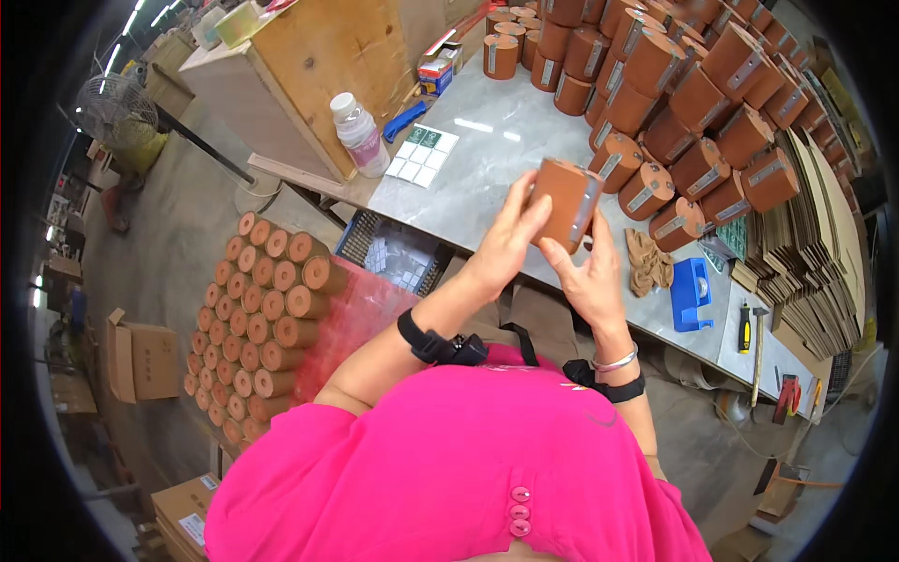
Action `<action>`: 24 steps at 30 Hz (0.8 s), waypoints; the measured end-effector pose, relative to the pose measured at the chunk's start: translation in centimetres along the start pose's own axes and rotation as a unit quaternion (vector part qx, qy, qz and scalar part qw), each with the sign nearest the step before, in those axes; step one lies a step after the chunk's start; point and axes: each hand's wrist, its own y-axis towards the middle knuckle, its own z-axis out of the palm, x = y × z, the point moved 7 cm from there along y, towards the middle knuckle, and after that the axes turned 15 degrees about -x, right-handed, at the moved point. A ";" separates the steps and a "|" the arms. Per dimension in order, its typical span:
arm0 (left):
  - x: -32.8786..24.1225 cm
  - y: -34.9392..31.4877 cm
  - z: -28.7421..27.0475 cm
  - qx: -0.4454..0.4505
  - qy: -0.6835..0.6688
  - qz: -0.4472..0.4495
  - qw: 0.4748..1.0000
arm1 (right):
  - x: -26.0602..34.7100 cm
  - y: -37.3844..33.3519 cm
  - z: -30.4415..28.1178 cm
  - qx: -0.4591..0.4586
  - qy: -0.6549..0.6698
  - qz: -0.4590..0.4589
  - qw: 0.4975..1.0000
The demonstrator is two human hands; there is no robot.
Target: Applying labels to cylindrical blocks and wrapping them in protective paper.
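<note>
Between my two hands I hold a reddish-brown cylinder (pixel 565 201) with a grey metal strip down its side, tilted above the near edge of the grey table. My left hand (pixel 507 231) grips its left side, thumb across the front. Lower down, my right hand (pixel 590 276) closes on its bottom right, thumb at the base. Just beyond, similar cylinders (pixel 700 167) with metal strips lie stacked in a large pile. A crumpled brown glove (pixel 646 262) rests right of my right hand, beside a blue tape dispenser (pixel 691 294).
Left of me, many bare cylinders (pixel 266 328) stand packed on a red surface (pixel 361 314). A plastic bottle (pixel 359 136), a sticker sheet (pixel 423 156) and a wooden cabinet (pixel 309 84) are at the table's left. Flat cardboard (pixel 813 244), a screwdriver (pixel 744 328) and a hammer (pixel 758 351) lie right.
</note>
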 end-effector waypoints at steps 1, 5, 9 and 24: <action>0.3 0.0 -0.1 -0.002 0.002 0.003 1.000 | -0.4 0.1 0.6 0.016 0.023 0.023 0.999; 1.3 0.2 0.4 0.039 0.091 0.088 0.991 | -3.7 0.3 0.1 -0.025 0.023 0.120 0.992; 2.7 2.5 -1.3 0.068 0.027 -0.026 0.997 | -4.9 0.7 0.8 -0.047 0.029 0.051 0.997; 4.9 10.0 -18.1 -0.228 0.694 0.183 0.658 | -9.9 0.3 3.3 0.013 -0.020 0.009 1.000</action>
